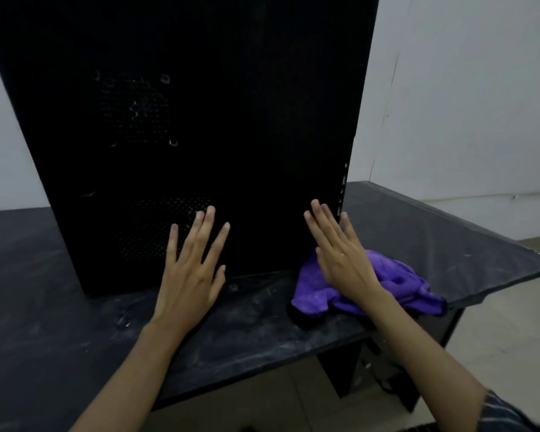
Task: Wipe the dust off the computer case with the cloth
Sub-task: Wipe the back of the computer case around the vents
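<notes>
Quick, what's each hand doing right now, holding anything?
Left hand: open, fingers straight against the computer case, holding nothing.
Right hand: open, fingers straight near the case's edge, over the purple cloth, not gripping it.

The case [181, 120] looks like matt black sheet metal, its side panel perforated with fine vent holes and flecked with pale dust. The cloth [387, 285] is a soft, fuzzy purple microfibre with a dark edging, lying crumpled. The table [75, 322] has a dark, faintly sheened top, smeared and streaked with grey dust, and the wall [465, 88] is flat matt white paint.
</notes>
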